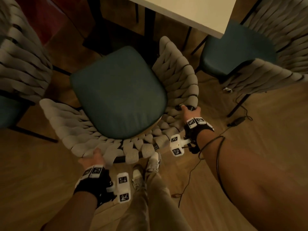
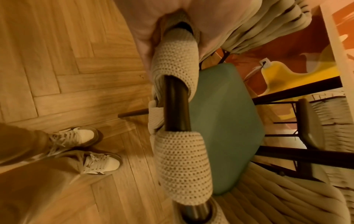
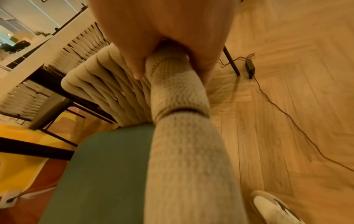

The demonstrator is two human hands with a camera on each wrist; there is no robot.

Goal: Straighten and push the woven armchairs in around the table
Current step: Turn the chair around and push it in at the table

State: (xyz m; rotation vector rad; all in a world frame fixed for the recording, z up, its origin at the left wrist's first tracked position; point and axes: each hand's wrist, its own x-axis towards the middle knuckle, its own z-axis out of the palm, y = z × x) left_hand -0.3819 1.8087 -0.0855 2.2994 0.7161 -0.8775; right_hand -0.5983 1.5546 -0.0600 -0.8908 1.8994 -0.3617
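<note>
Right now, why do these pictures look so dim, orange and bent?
Head view: dim, warm light; wide lens bows the side chairs. Left wrist view: orange cast, the left hand looms blurred. Right wrist view: the woven rim is soft, the floor curved.

black wrist straps, tan trousers, pale sneakers

We see a wood herringbone floor under everything. A black cable trails across it out to the right of the right grip, running to a small black adapter. Two pale sneakers stand between the grips, just behind them, with tan trousers above. In the wrist views we get a yellow-and-orange rug on the far side.
</note>
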